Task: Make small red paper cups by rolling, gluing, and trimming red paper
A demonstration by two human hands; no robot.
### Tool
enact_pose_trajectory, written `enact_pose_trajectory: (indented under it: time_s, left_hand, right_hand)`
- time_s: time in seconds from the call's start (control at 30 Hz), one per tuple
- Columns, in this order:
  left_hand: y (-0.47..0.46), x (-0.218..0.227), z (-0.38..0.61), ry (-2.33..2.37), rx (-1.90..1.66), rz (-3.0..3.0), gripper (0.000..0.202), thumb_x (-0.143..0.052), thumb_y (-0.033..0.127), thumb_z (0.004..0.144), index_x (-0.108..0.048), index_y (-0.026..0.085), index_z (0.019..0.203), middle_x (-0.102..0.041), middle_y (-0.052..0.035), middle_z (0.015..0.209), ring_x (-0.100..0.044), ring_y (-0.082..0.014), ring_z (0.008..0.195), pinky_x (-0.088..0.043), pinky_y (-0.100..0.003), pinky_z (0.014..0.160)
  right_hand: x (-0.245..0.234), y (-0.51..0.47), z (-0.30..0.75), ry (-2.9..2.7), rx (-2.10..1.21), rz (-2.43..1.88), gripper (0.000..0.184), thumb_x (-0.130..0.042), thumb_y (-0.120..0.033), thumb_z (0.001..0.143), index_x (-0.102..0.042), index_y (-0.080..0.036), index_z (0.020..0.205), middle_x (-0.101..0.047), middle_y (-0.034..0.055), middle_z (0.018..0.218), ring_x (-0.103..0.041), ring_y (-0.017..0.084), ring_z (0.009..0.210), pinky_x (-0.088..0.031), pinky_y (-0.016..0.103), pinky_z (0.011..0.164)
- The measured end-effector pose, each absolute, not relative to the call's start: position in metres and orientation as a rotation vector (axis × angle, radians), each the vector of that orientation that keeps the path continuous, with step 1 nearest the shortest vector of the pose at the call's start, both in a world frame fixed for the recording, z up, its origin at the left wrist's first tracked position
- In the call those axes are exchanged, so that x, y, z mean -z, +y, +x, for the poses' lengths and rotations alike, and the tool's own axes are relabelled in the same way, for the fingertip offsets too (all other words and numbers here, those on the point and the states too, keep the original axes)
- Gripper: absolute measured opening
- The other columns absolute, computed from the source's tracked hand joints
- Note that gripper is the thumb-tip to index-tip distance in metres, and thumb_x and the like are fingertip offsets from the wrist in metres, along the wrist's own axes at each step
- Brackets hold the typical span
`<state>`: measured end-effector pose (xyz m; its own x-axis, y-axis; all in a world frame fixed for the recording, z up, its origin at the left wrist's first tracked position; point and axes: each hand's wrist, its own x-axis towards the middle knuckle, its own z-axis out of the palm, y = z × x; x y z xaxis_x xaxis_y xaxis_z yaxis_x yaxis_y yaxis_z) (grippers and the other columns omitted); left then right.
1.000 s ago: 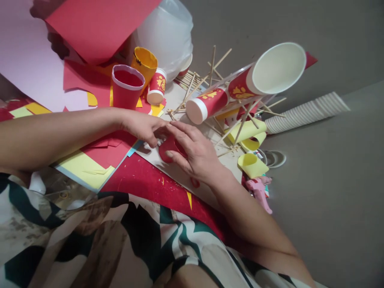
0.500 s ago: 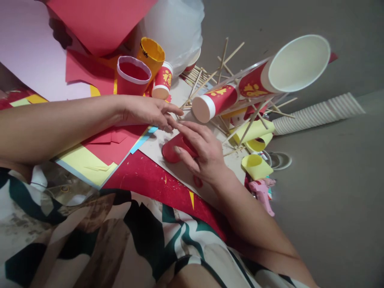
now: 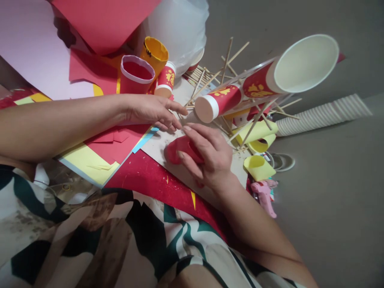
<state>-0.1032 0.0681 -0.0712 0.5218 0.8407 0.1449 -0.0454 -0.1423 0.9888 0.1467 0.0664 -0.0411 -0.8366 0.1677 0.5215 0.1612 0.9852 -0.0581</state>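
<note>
My right hand is curled round a small red paper cup that lies on its side on a brown card. My left hand reaches across from the left with fingers stretched out, its tips just above the cup and beside thin wooden sticks. It holds nothing that I can see.
Red paper-covered cup, yellow cup and a small patterned cup stand behind. A long stack of patterned cups lies tilted on sticks. Yellow paper rolls, a pink glue gun, ribbed white cup stack, red and yellow sheets.
My left hand has let go of the red cup and stretched its fingers out toward the sticks. My right hand keeps the cup and has lifted it slightly.
</note>
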Motion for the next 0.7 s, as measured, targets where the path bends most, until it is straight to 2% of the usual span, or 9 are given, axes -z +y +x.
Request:
enact_pose_trajectory:
  time_s: [0.1, 0.23, 0.37, 0.47, 0.53, 0.7]
  left_hand:
    - [0.067, 0.068, -0.101, 0.727, -0.864, 1.442, 0.053, -0.063, 0.019, 0.081, -0.063, 0.021, 0.134, -0.078, -0.0121, 0.112, -0.076, -0.021, 0.099, -0.057, -0.034, 0.086]
    - [0.062, 0.057, -0.096, 0.775, -0.812, 1.325, 0.054, -0.066, 0.025, 0.084, -0.059, 0.021, 0.137, -0.076, -0.0133, 0.118, -0.073, -0.0237, 0.11, -0.057, -0.04, 0.091]
    - [0.052, 0.052, -0.086, 0.592, -0.808, 1.284, 0.058, -0.069, 0.036, 0.088, -0.053, 0.024, 0.143, -0.073, -0.0155, 0.126, -0.072, -0.0242, 0.113, -0.055, -0.041, 0.095]
    - [0.043, 0.05, -0.073, 0.477, -0.802, 1.244, 0.072, -0.073, 0.048, 0.084, -0.047, 0.03, 0.148, -0.072, -0.0134, 0.127, -0.072, -0.0247, 0.11, -0.057, -0.037, 0.09]
    - [0.035, 0.048, -0.061, 0.477, -0.822, 1.198, 0.072, -0.073, 0.054, 0.083, -0.047, 0.032, 0.147, -0.071, -0.0116, 0.13, -0.072, -0.0246, 0.11, -0.057, -0.037, 0.089]
    - [0.019, 0.036, -0.039, 0.48, -0.842, 1.05, 0.083, -0.084, 0.051, 0.074, -0.048, 0.03, 0.146, -0.063, -0.0148, 0.142, -0.067, -0.0302, 0.122, -0.059, -0.036, 0.091]
  right_hand:
    - [0.04, 0.065, 0.146, -2.595, -0.094, -0.238, 0.042, -0.066, -0.03, 0.093, -0.061, -0.021, 0.134, -0.071, 0.0168, 0.124, -0.07, 0.03, 0.11, -0.059, 0.047, 0.091]
    - [0.025, 0.066, 0.148, -2.412, -0.512, -0.507, 0.032, -0.062, -0.037, 0.097, -0.067, -0.024, 0.126, -0.074, 0.0119, 0.12, -0.072, 0.028, 0.109, -0.06, 0.046, 0.094]
    - [0.01, 0.068, 0.15, -2.218, -0.759, -0.684, 0.036, -0.056, -0.05, 0.099, -0.067, -0.028, 0.127, -0.075, 0.0105, 0.119, -0.072, 0.029, 0.111, -0.06, 0.047, 0.094]
    - [0.005, 0.07, 0.148, -2.117, -0.837, -0.702, 0.042, -0.057, -0.057, 0.097, -0.065, -0.029, 0.127, -0.075, 0.0099, 0.122, -0.072, 0.028, 0.112, -0.06, 0.048, 0.096]
    - [0.003, 0.069, 0.144, -2.072, -0.889, -0.703, 0.045, -0.059, -0.06, 0.095, -0.066, -0.027, 0.125, -0.076, 0.0089, 0.119, -0.073, 0.027, 0.111, -0.06, 0.048, 0.098]
    - [-0.004, 0.068, 0.136, -2.017, -0.991, -0.645, 0.046, -0.068, -0.056, 0.09, -0.068, -0.02, 0.117, -0.077, 0.0086, 0.11, -0.074, 0.023, 0.106, -0.06, 0.041, 0.098]
